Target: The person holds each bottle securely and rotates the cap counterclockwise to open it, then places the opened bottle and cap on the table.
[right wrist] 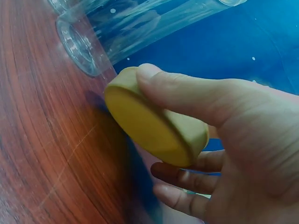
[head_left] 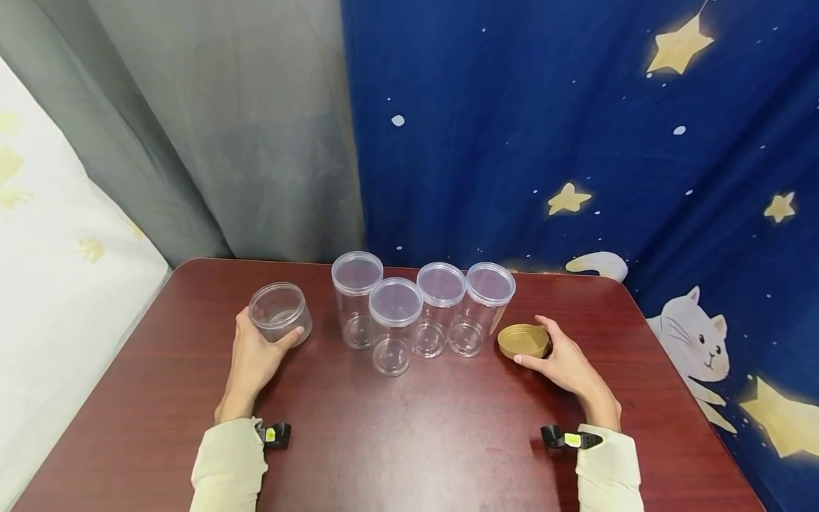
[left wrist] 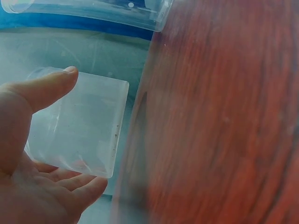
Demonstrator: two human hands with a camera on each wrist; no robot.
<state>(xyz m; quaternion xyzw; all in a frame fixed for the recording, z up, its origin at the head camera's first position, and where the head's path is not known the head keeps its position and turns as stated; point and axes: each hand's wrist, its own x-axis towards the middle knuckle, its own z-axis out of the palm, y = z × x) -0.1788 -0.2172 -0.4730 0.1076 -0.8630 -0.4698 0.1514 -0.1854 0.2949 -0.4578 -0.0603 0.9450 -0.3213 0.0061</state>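
Note:
My left hand grips a short clear plastic jar with no lid on it, thumb on one side and fingers round the other. In the left wrist view the jar appears just off the table. At the right, my right hand holds a round gold lid by its rim, its hollow side facing up. The right wrist view shows the thumb pressed on the edge of the lid, which is held a little above the table.
Several tall clear jars with whitish lids stand together mid-table: one at the left, one in front, others to the right. The reddish-brown table ends at grey and blue curtains.

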